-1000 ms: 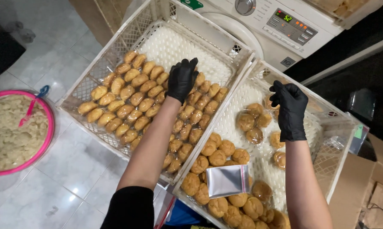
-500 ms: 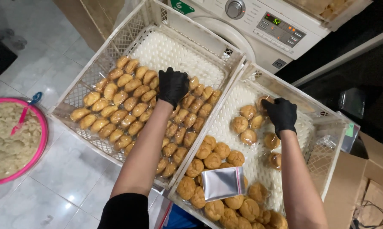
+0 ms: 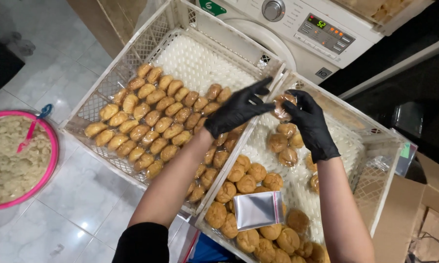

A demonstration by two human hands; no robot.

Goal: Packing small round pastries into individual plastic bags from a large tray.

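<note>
Both gloved hands meet over the right crate (image 3: 375, 160). The right hand (image 3: 309, 122) and left hand (image 3: 236, 111) each pinch one wrapped bun (image 3: 281, 106) in a closed grip.

Wrapped pastry (image 3: 281, 108): one round golden-brown bun, sealed in clear film. It is held upright above the rim between two white crates, pinched between the fingers (image 3: 258, 100) of the black-gloved left hand (image 3: 235, 112) and right hand (image 3: 311, 122).
</note>
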